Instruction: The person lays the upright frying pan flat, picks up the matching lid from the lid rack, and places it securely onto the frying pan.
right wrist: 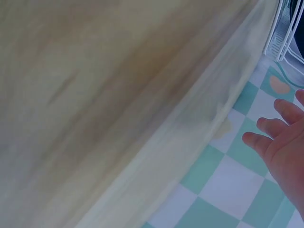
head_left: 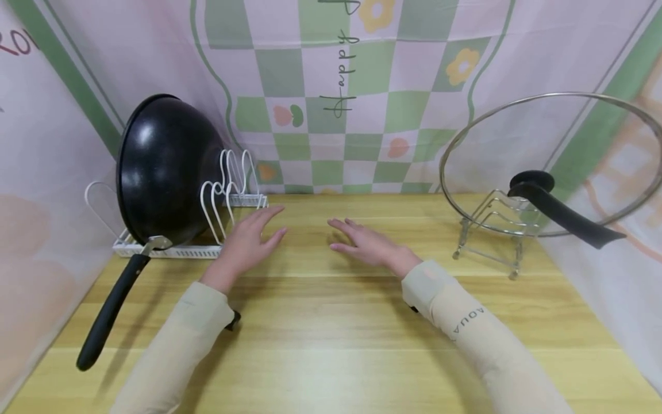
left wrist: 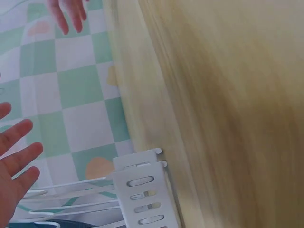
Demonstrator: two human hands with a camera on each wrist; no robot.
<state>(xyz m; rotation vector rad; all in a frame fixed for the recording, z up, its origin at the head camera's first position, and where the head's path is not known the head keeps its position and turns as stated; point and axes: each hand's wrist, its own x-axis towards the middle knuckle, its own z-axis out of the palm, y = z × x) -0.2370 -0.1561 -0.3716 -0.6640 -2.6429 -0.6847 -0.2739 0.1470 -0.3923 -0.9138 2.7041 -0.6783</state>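
My left hand (head_left: pixel 247 244) hovers over the table with fingers extended and nothing in them, just right of a white wire rack (head_left: pixel 181 252). In that rack a black wok (head_left: pixel 165 167) stands on its side, its black handle (head_left: pixel 111 313) slanting down toward the front left. My right hand (head_left: pixel 369 246) is above the middle of the table, fingers loosely straight and holding nothing. Farther right, a glass lid (head_left: pixel 449 172) with a black handle (head_left: pixel 564 215) leans in a small metal lid stand (head_left: pixel 488 253). Neither hand touches the wok or the lid.
A wooden table (head_left: pixel 331 345) runs under everything. Behind it hangs a checkered green and white cloth (head_left: pixel 331 75), with pale cloth on both sides. In the left wrist view, the slotted end of the rack (left wrist: pixel 145 190) lies close below the left hand (left wrist: pixel 16 166).
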